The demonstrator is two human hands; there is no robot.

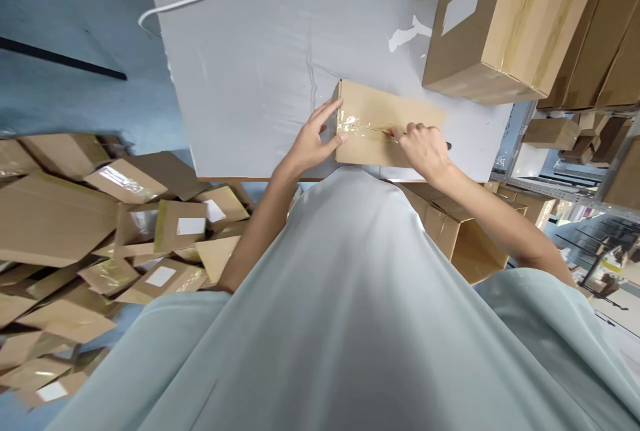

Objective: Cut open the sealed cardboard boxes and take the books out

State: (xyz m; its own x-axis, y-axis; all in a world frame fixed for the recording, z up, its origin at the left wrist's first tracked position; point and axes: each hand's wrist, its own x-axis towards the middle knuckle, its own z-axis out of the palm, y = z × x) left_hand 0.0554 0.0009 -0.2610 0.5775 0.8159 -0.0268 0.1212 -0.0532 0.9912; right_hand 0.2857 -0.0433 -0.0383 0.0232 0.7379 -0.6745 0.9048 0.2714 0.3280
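A small brown cardboard box (370,101) lies near the front edge of the grey table, with shiny clear tape (353,124) along its middle. My left hand (314,140) rests against the box's left end, thumb and fingers apart on its edges. Over the right part of the box, my right hand (424,146) is closed round a cutter (391,132), whose red part shows at the front and dark end at the back. The cutter's thin tip points left along the taped seam. My right palm hides most of its handle.
On the table (240,84), a large taped carton (463,38) stands at the back right. Many cardboard boxes (60,218) are heaped on the floor at left. An open carton (477,251) sits below the table's front edge.
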